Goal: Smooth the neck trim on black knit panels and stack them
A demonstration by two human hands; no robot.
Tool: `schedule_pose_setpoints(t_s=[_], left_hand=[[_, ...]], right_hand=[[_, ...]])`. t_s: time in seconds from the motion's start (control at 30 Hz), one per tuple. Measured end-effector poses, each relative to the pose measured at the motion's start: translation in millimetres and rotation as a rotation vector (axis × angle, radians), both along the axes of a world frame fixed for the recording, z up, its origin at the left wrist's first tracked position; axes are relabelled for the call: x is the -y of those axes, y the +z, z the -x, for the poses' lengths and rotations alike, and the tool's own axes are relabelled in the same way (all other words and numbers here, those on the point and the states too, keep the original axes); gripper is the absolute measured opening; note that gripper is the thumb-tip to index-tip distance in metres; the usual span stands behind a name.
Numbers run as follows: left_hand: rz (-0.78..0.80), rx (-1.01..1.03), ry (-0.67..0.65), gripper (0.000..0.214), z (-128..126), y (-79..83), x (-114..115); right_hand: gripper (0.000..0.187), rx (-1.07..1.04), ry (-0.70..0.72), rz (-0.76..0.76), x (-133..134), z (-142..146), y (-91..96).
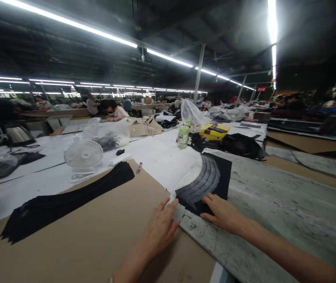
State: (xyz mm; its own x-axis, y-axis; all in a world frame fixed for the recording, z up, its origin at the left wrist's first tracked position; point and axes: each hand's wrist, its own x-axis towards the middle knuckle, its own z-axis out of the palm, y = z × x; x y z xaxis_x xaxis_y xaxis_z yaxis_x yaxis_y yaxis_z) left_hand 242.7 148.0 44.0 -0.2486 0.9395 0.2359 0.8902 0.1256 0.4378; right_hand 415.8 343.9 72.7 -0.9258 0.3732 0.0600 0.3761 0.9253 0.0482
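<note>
A black fabric piece with a grey curved rhinestone-like pattern lies on a white backing sheet at the table's middle. My left hand rests flat at its near-left corner, fingers stretched out and touching the white edge. My right hand lies flat on the fabric's near edge, fingers extended. Neither hand holds anything.
A long black fabric stack lies on brown cardboard at left. Behind stand a small white fan, a green bottle, a yellow box and plastic bags. Other people work at far tables.
</note>
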Motion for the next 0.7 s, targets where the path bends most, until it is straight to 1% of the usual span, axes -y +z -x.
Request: schedule_pose_setpoints(t_s=[0.03,0.1,0.17,0.27,0.37,0.47,0.53,0.63,0.7], left_hand=[[0.017,-0.004,-0.02,0.055,-6.3,1.0,-13.2],[0.043,-0.017,-0.057,0.057,-14.1,-1.8,-34.2],[0.063,-0.022,-0.073,0.057,-17.8,-9.2,-46.8],[0.082,-0.015,-0.06,0.056,-21.5,-20.9,-52.6],[0.08,-0.01,-0.026,0.054,-26.0,-25.5,-51.3],[0.066,-0.011,0.007,0.054,-31.2,-23.7,-51.6],[0.053,-0.014,0.03,0.053,-34.8,-21.7,-53.7],[0.03,-0.02,0.063,0.049,-40.5,-19.4,-58.2],[0.014,-0.025,0.085,0.044,-44.8,-18.5,-61.2]], right_hand=[[0.015,0.0,0.013,-0.002,-1.2,1.1,-0.7],[0.011,0.005,0.037,-0.003,-6.3,3.8,-3.1],[0.009,0.011,0.053,0.007,-13.6,6.5,-8.3],[0.017,-0.001,0.06,0.044,-23.3,9.6,-18.9],[0.021,-0.051,0.055,0.123,-29.1,10.7,-24.5],[0.014,-0.137,0.035,0.253,-37.7,8.2,-21.6],[0.009,-0.21,-0.003,0.369,-50.1,3.8,-17.8],[0.01,-0.338,-0.135,0.58,-81.7,-10.7,-12.8],[0.016,-0.447,-0.248,0.711,-109.8,-28.7,-8.6]])
